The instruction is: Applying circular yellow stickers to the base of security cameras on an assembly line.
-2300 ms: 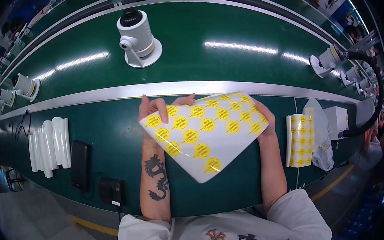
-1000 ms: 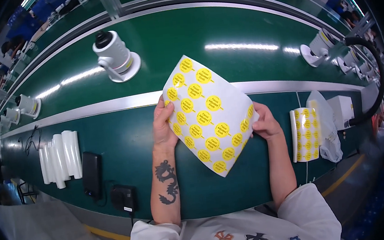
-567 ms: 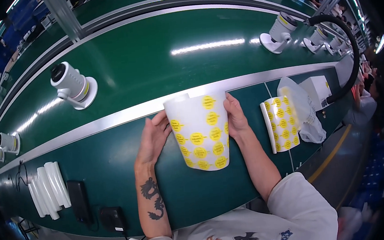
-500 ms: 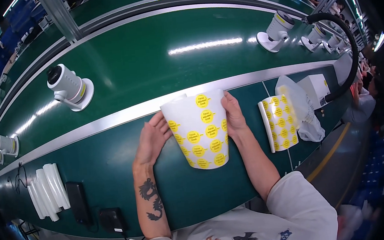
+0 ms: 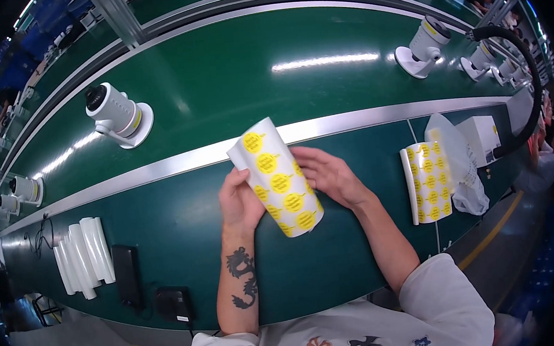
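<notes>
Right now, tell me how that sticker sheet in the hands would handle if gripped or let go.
The sticker sheet is curled into a tube between the left hand and right hand, so it is probably thin and floppy. It likely weighs little. Released, it may spring open or roll on the green table.

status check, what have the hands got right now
Left hand and right hand both grip the rolled sticker sheet, yellow round stickers facing out. Sheet curled into a tube above the green bench. Nothing in the way.
</notes>
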A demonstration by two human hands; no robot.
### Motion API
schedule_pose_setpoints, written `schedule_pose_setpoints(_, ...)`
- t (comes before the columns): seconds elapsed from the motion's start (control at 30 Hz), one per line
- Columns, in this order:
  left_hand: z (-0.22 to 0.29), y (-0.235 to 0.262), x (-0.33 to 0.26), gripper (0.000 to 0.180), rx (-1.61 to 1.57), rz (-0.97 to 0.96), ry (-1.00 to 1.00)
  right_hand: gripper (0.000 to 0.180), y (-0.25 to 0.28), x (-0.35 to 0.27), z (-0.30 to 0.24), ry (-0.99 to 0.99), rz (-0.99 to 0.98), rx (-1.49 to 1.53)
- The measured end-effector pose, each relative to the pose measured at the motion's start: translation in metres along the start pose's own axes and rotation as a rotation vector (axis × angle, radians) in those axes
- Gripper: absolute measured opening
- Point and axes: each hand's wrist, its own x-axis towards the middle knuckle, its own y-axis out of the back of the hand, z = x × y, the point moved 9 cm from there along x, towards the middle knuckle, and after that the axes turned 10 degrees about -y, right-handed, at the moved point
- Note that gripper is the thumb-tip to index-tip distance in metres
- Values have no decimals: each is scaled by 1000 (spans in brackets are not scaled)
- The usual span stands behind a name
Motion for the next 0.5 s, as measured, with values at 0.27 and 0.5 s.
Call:
schedule_pose_setpoints(0.27,17,-12,3,64,-8,34,-204,78,-9,-3,6,157,289,-448)
schedule_pose_setpoints(0.5,16,-13,7,74,390,-24,-193,68,-42,-21,-35,588,464,-1174)
